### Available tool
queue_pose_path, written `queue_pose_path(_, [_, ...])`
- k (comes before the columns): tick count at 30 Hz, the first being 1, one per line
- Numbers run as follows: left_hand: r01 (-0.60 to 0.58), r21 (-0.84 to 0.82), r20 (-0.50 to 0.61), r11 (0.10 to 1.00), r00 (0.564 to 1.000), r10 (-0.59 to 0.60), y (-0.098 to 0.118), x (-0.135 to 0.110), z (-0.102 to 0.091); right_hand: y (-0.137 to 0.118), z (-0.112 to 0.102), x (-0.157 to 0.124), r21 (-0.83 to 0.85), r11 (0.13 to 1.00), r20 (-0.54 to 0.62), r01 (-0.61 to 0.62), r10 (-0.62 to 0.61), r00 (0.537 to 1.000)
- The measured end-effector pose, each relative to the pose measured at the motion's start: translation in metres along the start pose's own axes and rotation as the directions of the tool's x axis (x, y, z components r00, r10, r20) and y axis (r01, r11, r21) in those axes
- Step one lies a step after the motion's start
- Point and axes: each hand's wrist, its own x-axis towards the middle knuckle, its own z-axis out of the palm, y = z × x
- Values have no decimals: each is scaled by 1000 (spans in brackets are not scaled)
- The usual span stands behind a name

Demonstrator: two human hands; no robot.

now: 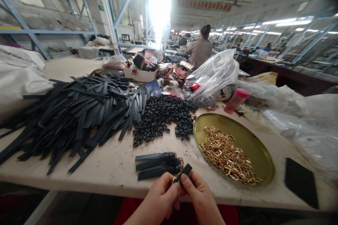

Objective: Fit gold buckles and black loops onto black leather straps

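Both my hands meet at the table's front edge around one short black strap [187,170]. My left hand [165,191] pinches its lower left end, where a bit of gold metal, looking like a buckle, shows by the fingers. My right hand [196,188] grips the strap from the right, thumb on top. Just beyond my left hand lies a small stack of black straps with gold buckles [158,166]. To the right, a round gold-coloured tray [253,140] bears a heap of gold buckles [227,154]. Small black loops [163,114] are piled farther back.
A large heap of loose black strips [87,112] covers the left side. A dark flat phone-like slab [301,182] lies at right. Behind the tray stand a pink-lidded jar [237,101] and a clear plastic bag [215,74]. A cardboard box [141,74] sits behind; a person [200,49] is farther off.
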Motion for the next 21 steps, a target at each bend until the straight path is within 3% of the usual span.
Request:
queue_pose_path(6, [20,-83,-11,996,1000,-21,-1,1,-2,6,-1,0,-5,999,35,-32,32,999])
queue_pose_path(12, [16,-49,-61,999,998,-19,-2,-4,-5,3,-1,-2,171,972,211,-160,123,970])
queue_pose_path(17, [10,-16,-76,1000,997,-11,-4,-9,-7,-6,6,-6,323,892,238,-316,247,939])
queue_pose_path(21, [24,-28,-93,999,995,-27,-4,-11,-6,-12,12,-10,421,840,231,-342,266,936])
